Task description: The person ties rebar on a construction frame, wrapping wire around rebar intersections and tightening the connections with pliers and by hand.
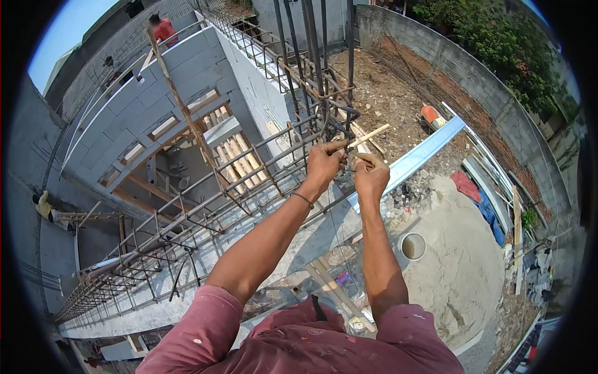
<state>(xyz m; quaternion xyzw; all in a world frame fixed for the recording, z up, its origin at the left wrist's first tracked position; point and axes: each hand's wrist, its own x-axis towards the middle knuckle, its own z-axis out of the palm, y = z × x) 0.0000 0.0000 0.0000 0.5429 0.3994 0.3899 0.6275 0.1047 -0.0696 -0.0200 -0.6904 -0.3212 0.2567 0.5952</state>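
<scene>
Both my hands are raised beside the corner of a rebar cage, fingers closed in a pinch. My left hand (325, 165) is nearest to the upright steel bars (319, 68). Just to its right, my right hand (371, 176) is curled with thumb and forefinger together. A thin dark line (332, 218), wire or string, hangs down below them and seems to run up to the fingers. Beyond the fingertips a pale wooden stick (372, 135) juts out to the right from the bars. My fingers hide whether either hand touches it.
A horizontal rebar cage (187, 215) runs left along the wall top. Below lie a sand heap (461, 268), a round bucket (412, 246) and a long light metal sheet (414, 159). One person in red (163, 29) is behind the block wall (149, 100); another person (45, 207) is far left.
</scene>
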